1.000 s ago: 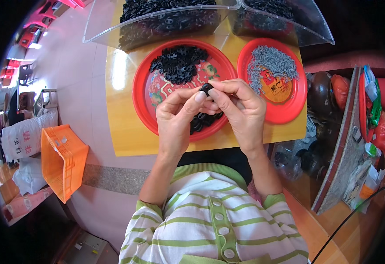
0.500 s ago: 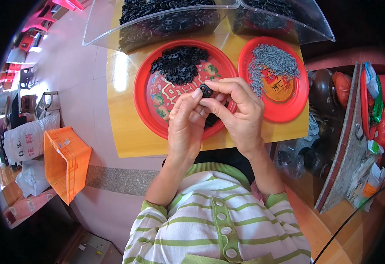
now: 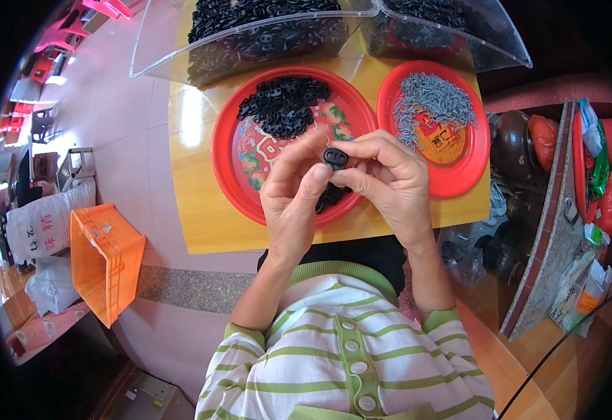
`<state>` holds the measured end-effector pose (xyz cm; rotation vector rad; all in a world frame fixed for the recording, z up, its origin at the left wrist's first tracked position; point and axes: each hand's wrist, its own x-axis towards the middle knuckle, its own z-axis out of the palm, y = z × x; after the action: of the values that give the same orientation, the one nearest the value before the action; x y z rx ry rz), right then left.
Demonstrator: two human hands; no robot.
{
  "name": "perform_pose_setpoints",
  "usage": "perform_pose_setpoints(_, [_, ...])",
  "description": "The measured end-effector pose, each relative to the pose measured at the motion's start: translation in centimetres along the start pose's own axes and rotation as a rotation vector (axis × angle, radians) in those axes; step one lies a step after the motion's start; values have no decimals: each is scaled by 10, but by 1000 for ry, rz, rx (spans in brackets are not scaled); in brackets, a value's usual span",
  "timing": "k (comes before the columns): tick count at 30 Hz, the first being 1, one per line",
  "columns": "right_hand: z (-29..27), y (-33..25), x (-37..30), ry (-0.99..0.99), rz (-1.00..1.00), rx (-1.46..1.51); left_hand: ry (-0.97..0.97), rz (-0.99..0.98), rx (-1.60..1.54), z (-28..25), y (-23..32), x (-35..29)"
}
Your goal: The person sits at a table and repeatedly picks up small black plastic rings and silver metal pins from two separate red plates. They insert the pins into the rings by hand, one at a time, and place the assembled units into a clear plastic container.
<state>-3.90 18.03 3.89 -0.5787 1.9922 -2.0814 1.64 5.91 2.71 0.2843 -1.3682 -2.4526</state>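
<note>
The piece (image 3: pixel 335 158) has come nearer the body, and the left hand (image 3: pixel 289 201) has parted its fingers just beside it. The right hand (image 3: pixel 395 183) grips it between thumb and index finger, above the tray (image 3: pixel 223 164).

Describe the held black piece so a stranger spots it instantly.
On the yellow table, find the larger red tray. Over it, the right hand pinches a black piece showing two holes. Unlike the black heap lying in the tray, it is held up.
</note>
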Motion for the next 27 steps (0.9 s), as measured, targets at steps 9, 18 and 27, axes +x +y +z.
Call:
perform_pose_setpoints(9, [-5, -6, -17, -66, 60, 231, -165, 251, 135, -10, -18, -4])
perform_pose_setpoints(18, [-4, 6, -24, -15, 200, 260, -123, 139, 156, -11, -23, -5])
perform_pose_setpoints(27, [-76, -25, 92, 475, -299, -407, 114, 130, 644, -60, -1, 33])
